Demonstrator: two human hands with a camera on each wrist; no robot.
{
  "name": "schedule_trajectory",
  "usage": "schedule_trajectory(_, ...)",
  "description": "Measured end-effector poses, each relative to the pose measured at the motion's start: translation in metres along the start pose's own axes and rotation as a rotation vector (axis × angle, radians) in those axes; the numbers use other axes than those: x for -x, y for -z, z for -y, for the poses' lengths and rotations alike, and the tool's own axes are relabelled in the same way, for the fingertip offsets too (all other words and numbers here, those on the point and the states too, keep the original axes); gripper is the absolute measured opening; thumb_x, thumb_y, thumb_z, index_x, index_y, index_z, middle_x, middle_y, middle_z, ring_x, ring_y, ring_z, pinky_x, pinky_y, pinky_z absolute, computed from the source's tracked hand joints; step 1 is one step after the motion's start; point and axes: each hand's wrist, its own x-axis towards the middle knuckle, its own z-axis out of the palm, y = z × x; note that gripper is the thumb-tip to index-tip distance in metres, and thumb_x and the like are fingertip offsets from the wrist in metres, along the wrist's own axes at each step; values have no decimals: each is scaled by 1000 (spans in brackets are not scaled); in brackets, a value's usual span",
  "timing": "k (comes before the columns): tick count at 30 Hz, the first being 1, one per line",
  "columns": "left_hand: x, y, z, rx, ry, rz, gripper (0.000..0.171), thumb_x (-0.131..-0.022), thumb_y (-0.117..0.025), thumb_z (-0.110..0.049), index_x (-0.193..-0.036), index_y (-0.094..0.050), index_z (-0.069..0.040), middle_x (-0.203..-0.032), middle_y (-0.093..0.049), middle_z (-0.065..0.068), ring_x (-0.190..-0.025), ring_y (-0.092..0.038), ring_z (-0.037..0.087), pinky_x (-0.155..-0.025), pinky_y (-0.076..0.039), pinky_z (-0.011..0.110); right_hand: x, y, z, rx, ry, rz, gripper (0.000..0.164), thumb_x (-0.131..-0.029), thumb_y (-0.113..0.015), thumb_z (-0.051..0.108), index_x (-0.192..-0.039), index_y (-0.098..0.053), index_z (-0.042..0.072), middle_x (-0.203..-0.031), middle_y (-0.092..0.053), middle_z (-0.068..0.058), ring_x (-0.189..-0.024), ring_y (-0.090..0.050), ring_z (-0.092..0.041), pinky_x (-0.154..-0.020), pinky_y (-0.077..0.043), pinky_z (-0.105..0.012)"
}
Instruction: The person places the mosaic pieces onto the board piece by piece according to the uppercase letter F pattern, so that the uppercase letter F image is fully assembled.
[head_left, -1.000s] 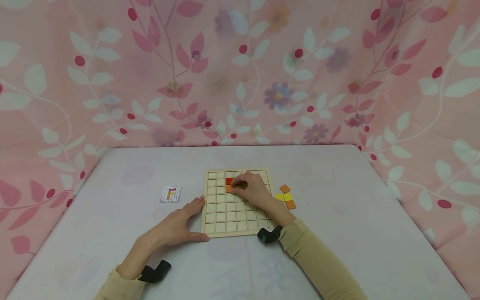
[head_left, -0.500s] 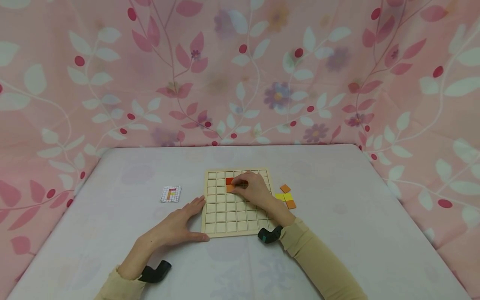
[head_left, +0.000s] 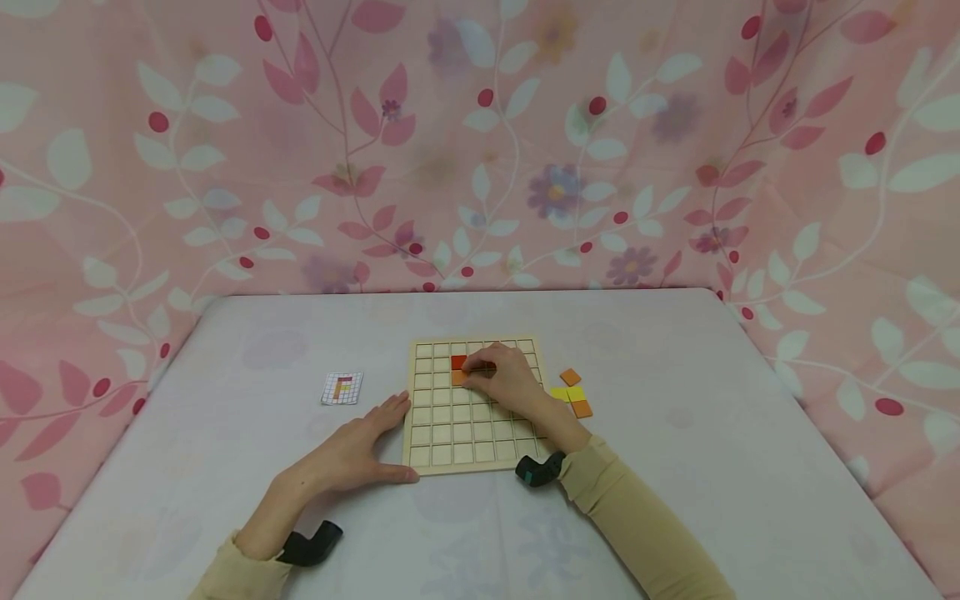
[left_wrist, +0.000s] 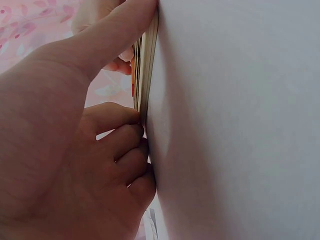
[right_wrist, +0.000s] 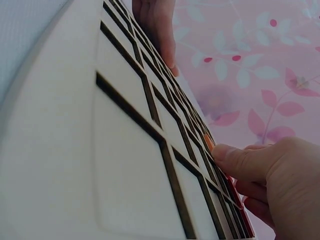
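Observation:
A square wooden grid board (head_left: 442,434) lies on the table. My left hand (head_left: 348,454) rests against its left side, fingers stretched along the edge and thumb at the near left corner. An orange tile (head_left: 457,378) sits in a cell directly below a red tile (head_left: 458,362). My right hand (head_left: 513,385) reaches over the board and pinches the orange tile with thumb and index finger; its thumb (right_wrist: 224,154) touches the orange edge in the right wrist view. More red shows below these fingers there. The right hand hides the cells beneath it.
Left of the board lies a small pattern card (head_left: 342,389) with a coloured figure on a grid. To the right are two yellow tiles (head_left: 576,394) and two loose orange tiles (head_left: 582,409). A pink floral curtain (head_left: 480,150) hangs behind the table.
The right fingers have shifted very slightly at the orange tile. The left hand, board and loose tiles stay in place.

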Motion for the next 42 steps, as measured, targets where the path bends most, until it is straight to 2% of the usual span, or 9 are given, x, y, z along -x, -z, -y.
schedule_trajectory(10, 0, -1, 0, -4, -2, 0, 110, -75, -78, -62, -158, -29, -8, -166, -22, 9, -149, -23, 45, -117, -24, 64, 0, 0, 0, -11, 6, 8, 15, -82, -83, 16, -96, -77, 13, -94, -75, 3, -92, -63, -16, -86, -50, -33)
schedule_trajectory(15, 0, -1, -1, -7, -5, -3, 109, -76, -79, -60, -157, -30, -7, -166, -23, 10, -149, -23, 44, -117, -25, 63, -3, 7, 0, -69, -44, 18, 17, -84, -82, 18, -98, -77, 12, -97, -75, 0, -97, -64, -18, -89, -52, -38)
schedule_trajectory(21, -1, -3, 0, -1, -10, -8, 109, -75, -80, -60, -156, -31, -5, -166, -23, 10, -150, -22, 43, -118, -24, 62, 1, 39, -7, -116, -150, 6, 21, -85, -81, 22, -103, -77, 12, -105, -74, -2, -106, -63, -22, -95, -52, -46)
schedule_trajectory(26, 0, -4, 1, -4, -2, -7, 109, -75, -80, -60, -156, -31, -6, -166, -22, 9, -150, -22, 42, -118, -24, 61, 16, 69, -26, -120, -223, -29, 17, -86, -81, 22, -101, -77, 15, -107, -72, -1, -108, -62, -24, -100, -48, -51)
schedule_trajectory(31, -1, -4, 2, -9, -3, -9, 110, -74, -80, -61, -157, -31, -6, -166, -23, 8, -151, -22, 40, -119, -24, 60, 32, 94, -43, -102, -293, -44, 18, -86, -80, 23, -102, -76, 16, -108, -73, -1, -109, -60, -24, -102, -46, -51)
schedule_trajectory(42, -2, -4, 1, -9, 1, -5, 110, -74, -80, -61, -157, -31, -7, -166, -22, 8, -151, -22, 40, -118, -25, 60, 62, 121, -69, -47, -330, -54, 18, -87, -79, 26, -103, -76, 18, -106, -74, 0, -111, -61, -24, -100, -46, -48)
